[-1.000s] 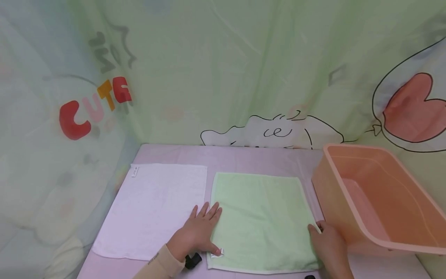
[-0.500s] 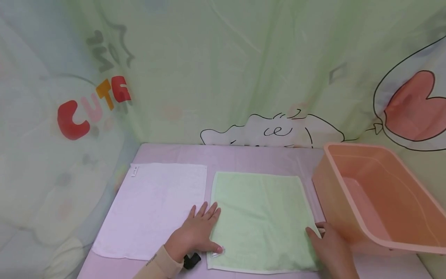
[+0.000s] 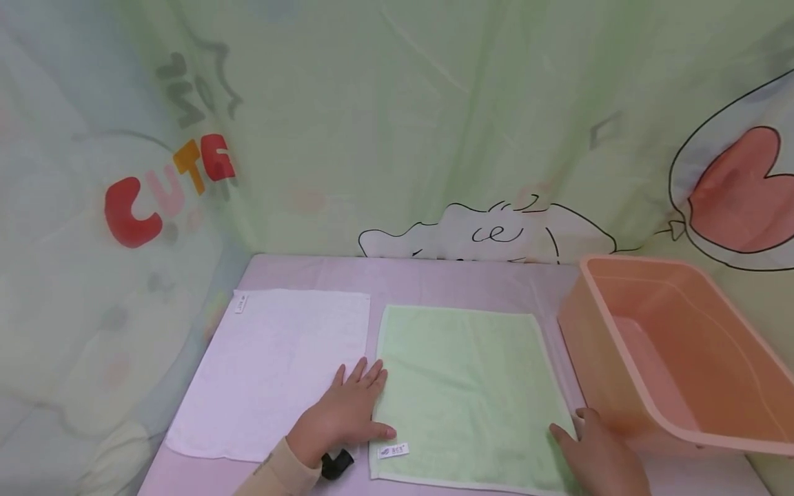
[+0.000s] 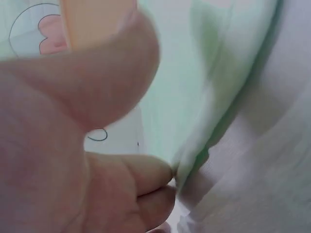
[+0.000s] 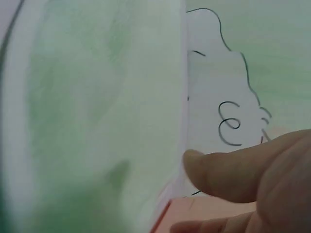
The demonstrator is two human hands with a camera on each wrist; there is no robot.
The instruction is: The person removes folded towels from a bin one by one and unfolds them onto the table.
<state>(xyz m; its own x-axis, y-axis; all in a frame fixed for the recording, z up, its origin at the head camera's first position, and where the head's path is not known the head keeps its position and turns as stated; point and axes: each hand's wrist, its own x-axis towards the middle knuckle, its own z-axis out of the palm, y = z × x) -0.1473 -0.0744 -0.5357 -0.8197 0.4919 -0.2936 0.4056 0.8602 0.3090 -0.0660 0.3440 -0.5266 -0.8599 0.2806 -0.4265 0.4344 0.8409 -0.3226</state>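
Note:
A pale green towel lies spread flat, its small white label showing at the lower left corner. My left hand rests with fingers spread across the towel's left edge, thumb beside the label. In the left wrist view, the fingertips meet the edge of the green cloth. At the lower right edge of the towel is my right hand, thumb and fingers apart. The right wrist view has the right thumb beside the towel's border, with nothing pinched between it and the fingers.
To the left lies a white towel, flat, with a label at its far left corner. An orange plastic tub stands at the right, close to my right hand. A printed curtain hangs behind the pink-covered table.
My right hand has slid slightly down and right, and its thumb and fingers have parted from the towel's edge. My left hand has shifted slightly left, leaving the label lying flat and readable.

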